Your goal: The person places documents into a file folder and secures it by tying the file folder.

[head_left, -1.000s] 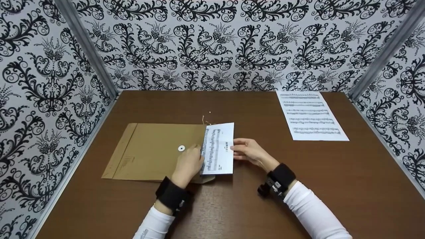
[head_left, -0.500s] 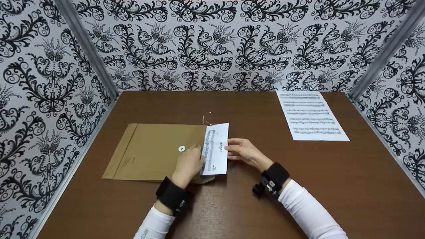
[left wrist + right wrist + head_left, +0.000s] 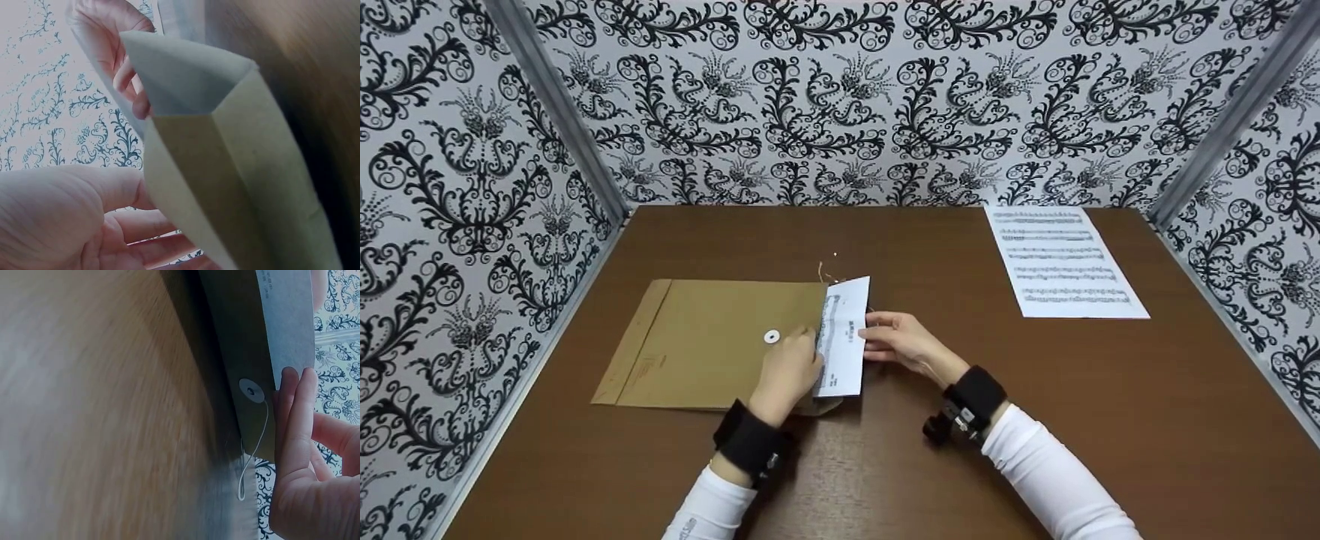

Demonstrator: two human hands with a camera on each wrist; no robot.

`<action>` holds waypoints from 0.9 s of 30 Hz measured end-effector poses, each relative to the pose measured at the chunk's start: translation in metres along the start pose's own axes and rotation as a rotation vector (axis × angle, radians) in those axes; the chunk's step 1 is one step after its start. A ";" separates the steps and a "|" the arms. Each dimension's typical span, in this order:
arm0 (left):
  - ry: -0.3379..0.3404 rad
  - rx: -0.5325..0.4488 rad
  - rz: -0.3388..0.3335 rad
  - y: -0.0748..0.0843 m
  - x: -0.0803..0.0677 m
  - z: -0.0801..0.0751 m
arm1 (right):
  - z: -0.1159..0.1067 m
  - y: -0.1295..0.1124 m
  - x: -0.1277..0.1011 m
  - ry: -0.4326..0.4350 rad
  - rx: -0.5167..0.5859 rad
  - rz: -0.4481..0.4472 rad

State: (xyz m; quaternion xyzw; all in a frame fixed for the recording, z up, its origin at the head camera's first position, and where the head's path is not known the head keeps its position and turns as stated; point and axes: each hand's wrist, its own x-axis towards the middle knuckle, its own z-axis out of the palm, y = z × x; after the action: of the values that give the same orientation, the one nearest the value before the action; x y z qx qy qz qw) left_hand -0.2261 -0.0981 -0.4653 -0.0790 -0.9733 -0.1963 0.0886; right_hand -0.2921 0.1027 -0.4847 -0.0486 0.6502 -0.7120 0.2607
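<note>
A brown string-tie envelope (image 3: 705,341) lies flat on the wooden table (image 3: 1035,420), its mouth facing right. A white sheet of printed music (image 3: 845,337) is partly inside that mouth. My left hand (image 3: 789,369) grips the envelope's upper edge at the mouth, beside the round white washer (image 3: 771,337). My right hand (image 3: 894,341) pinches the sheet's right edge. In the left wrist view the envelope's flap (image 3: 225,169) stands open. The right wrist view shows the fingers (image 3: 292,433) along the sheet (image 3: 287,320), next to the flap's washer (image 3: 251,390) and string (image 3: 253,450).
A second sheet of music (image 3: 1061,259) lies flat at the back right of the table. Patterned black-and-white walls (image 3: 840,97) close in the table on the left, back and right. The envelope's string (image 3: 825,268) trails behind its mouth.
My right hand has pushed the sheet leftward, further into the envelope, so less of it shows. The left hand has stayed at the mouth.
</note>
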 end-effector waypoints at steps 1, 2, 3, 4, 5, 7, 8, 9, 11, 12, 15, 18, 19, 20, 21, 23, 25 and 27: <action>-0.004 0.001 -0.004 0.000 0.000 0.000 | 0.001 0.000 0.000 -0.001 0.004 0.001; -0.008 0.001 -0.007 0.000 0.000 0.001 | 0.001 -0.001 0.000 0.000 0.007 0.002; -0.010 0.002 -0.009 0.000 0.001 0.001 | 0.002 -0.001 0.000 0.001 0.010 0.001; -0.011 0.003 -0.011 0.000 0.001 0.002 | 0.003 -0.001 0.000 0.005 0.012 0.001; -0.010 0.005 -0.013 0.001 0.001 0.002 | 0.003 -0.002 0.000 0.006 0.014 0.001; -0.003 0.011 -0.012 0.001 0.001 0.003 | 0.005 -0.002 0.001 0.008 0.016 0.000; 0.003 0.013 -0.010 0.001 0.001 0.003 | 0.005 -0.002 0.001 0.010 0.015 0.002; 0.011 0.016 -0.003 0.001 0.001 0.004 | 0.006 -0.002 0.001 0.011 0.015 0.003; 0.023 0.023 0.005 0.001 0.000 0.004 | 0.008 -0.003 0.002 0.008 0.010 0.005; 0.028 0.024 0.009 0.001 0.000 0.005 | 0.008 -0.003 0.002 0.008 0.004 0.008; 0.034 0.032 0.012 0.001 -0.001 0.006 | 0.010 -0.002 0.003 0.021 -0.022 0.012; 0.026 0.033 0.001 0.001 -0.001 0.007 | 0.011 -0.001 0.005 0.045 -0.052 0.020; 0.021 0.035 -0.003 0.002 0.000 0.007 | 0.011 0.000 0.005 0.054 -0.062 0.024; 0.016 0.034 -0.006 0.002 0.000 0.006 | 0.011 0.000 0.005 0.061 -0.072 0.029; 0.010 0.030 -0.011 0.002 0.000 0.006 | 0.011 0.000 0.006 0.067 -0.082 0.035; -0.001 0.021 -0.019 0.003 0.000 0.005 | 0.010 0.000 0.006 0.072 -0.102 0.045; -0.009 0.015 -0.023 0.003 0.000 0.005 | 0.009 0.001 0.008 0.072 -0.124 0.058; -0.009 0.010 -0.022 0.004 0.000 0.004 | 0.008 0.002 0.009 0.069 -0.144 0.072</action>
State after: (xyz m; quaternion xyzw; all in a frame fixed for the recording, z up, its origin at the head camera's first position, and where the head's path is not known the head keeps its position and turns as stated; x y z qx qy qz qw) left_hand -0.2261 -0.0931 -0.4680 -0.0687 -0.9755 -0.1922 0.0826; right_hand -0.2964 0.0918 -0.4877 -0.0193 0.7098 -0.6546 0.2595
